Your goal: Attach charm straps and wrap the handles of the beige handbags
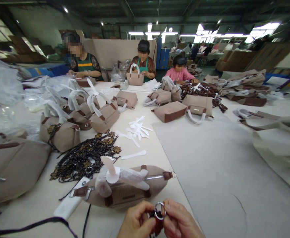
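- Metal ring clasp [159, 210] sits at the bottom centre of the view, pinched between both hands just above the surface [234, 185].
- Left hand [135, 222] closes its grip on the clasp's left side, thumb and fingers curled tight.
- Right hand [181, 220] closes its grip on the clasp's right side.
- Tan handbag [125, 186] lies just beyond the hands, its handle wrapped in white paper.
- Dark chain straps [85, 158] are heaped to the bag's left.
- White paper strips [137, 130] lie scattered farther back.
- Three seated co-workers [145, 62] work at the far end.
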The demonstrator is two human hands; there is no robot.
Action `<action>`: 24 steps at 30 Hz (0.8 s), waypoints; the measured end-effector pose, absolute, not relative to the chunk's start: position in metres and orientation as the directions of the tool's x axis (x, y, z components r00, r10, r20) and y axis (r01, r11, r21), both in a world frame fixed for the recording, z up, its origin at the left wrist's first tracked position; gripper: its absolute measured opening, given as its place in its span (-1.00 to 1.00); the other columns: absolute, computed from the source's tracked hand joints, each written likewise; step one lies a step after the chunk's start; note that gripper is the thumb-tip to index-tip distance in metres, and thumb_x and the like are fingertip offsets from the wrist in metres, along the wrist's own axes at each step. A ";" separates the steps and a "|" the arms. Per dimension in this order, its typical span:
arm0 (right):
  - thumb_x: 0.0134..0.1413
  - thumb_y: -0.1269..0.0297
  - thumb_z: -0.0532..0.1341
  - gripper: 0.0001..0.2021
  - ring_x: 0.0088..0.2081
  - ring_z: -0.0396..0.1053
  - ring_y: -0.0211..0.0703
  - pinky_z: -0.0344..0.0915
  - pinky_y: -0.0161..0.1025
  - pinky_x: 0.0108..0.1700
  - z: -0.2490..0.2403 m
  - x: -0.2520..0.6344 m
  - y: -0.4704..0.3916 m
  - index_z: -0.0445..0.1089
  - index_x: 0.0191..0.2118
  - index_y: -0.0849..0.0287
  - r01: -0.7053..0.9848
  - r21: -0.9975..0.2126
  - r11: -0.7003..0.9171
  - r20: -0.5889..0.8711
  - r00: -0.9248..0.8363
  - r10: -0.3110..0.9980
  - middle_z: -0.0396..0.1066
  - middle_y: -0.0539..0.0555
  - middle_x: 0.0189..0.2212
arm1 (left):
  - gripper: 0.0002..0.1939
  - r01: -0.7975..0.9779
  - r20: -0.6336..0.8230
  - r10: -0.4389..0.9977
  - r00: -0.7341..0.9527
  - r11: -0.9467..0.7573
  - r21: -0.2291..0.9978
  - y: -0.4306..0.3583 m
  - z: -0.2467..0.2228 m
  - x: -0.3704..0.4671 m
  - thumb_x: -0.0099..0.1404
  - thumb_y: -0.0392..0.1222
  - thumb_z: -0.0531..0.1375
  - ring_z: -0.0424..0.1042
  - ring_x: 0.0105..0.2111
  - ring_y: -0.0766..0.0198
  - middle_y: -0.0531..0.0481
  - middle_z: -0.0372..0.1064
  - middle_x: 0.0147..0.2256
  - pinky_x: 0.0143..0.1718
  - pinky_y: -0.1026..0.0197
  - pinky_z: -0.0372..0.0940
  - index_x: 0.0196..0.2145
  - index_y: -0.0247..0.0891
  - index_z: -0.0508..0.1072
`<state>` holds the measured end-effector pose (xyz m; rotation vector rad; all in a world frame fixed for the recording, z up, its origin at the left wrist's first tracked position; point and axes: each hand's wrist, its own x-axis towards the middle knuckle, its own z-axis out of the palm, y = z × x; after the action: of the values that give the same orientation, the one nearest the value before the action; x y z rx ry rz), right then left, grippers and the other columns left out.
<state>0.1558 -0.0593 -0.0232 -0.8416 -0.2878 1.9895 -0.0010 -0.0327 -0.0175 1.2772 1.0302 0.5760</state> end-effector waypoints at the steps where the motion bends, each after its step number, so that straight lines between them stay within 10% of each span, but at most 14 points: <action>1: -0.16 0.08 0.34 -0.66 -0.83 -0.22 -0.56 -0.26 -0.50 -0.76 -0.022 0.157 -0.059 0.25 -0.55 0.22 -0.669 -0.491 -0.558 -0.454 -0.350 0.819 0.05 -0.23 -0.86 | -0.83 0.180 -0.299 0.846 0.441 0.243 0.953 -0.032 -0.014 0.000 0.07 -0.22 0.17 0.14 -0.64 0.43 0.06 0.36 -0.62 -0.59 0.39 0.01 -0.38 -0.30 0.51; 11: -0.14 0.19 0.33 -0.74 -0.83 -0.18 -0.55 -0.27 -0.50 -0.76 -0.029 0.162 -0.061 0.27 -0.55 0.22 -0.732 -0.360 -0.579 -0.395 -0.442 0.805 0.10 -0.20 -0.85 | -0.80 0.330 0.016 0.893 0.450 -0.184 0.926 -0.034 -0.022 0.000 0.08 -0.35 0.13 0.21 -0.60 0.42 0.02 0.37 -0.44 -0.53 0.38 0.16 -0.30 -0.25 0.45; 19: -0.19 0.23 0.38 -0.76 -0.81 -0.18 -0.58 -0.29 -0.52 -0.75 -0.024 0.160 -0.064 0.35 -0.51 0.26 -0.743 -0.323 -0.586 -0.424 -0.439 0.792 0.06 -0.22 -0.82 | -0.89 0.507 0.440 0.699 0.563 -0.713 0.484 -0.040 -0.030 0.004 0.20 -0.33 0.12 0.25 -0.53 0.30 -0.02 0.32 -0.52 -0.50 0.31 0.15 -0.41 -0.22 0.44; 24: -0.23 0.14 0.40 -0.71 -0.80 -0.21 -0.58 -0.27 -0.50 -0.73 -0.019 0.157 -0.069 0.37 -0.50 0.23 -0.758 -0.346 -0.553 -0.499 -0.351 0.792 0.03 -0.24 -0.83 | -0.82 0.278 0.226 0.767 0.600 -0.466 0.840 -0.039 -0.029 0.002 0.27 -0.30 0.07 0.34 -0.47 0.32 -0.03 0.34 -0.46 -0.45 0.36 0.22 -0.22 -0.27 0.44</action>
<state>0.1571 -0.0685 -0.0190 -0.7818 -0.0664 2.0114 0.0020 -0.0393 -0.0289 2.0230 0.8265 0.7717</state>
